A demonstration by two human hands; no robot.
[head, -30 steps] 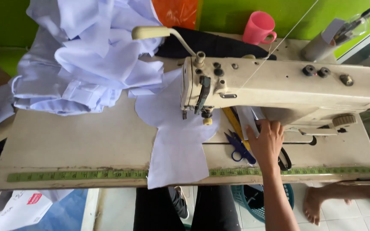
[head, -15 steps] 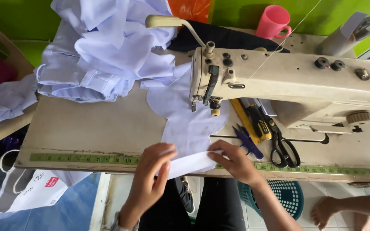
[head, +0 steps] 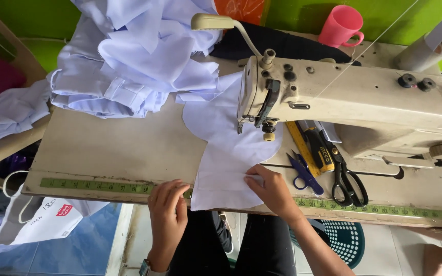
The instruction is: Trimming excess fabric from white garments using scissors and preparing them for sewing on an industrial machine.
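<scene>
The white cloth piece is lying long from near to far, with the right hand pressing flat on its near end and the left hand touching its near left corner, fingers loosely curled.

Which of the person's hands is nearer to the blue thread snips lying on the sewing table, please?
The right hand is nearer: it rests on the pale fabric piece just left of the blue thread snips. The left hand sits at the fabric's far left edge, by the table's front.

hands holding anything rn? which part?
Both on the white fabric piece: left hand at its lower-left edge, right hand fingers pressing its lower-right corner. True pinch grip cannot be told.
</scene>
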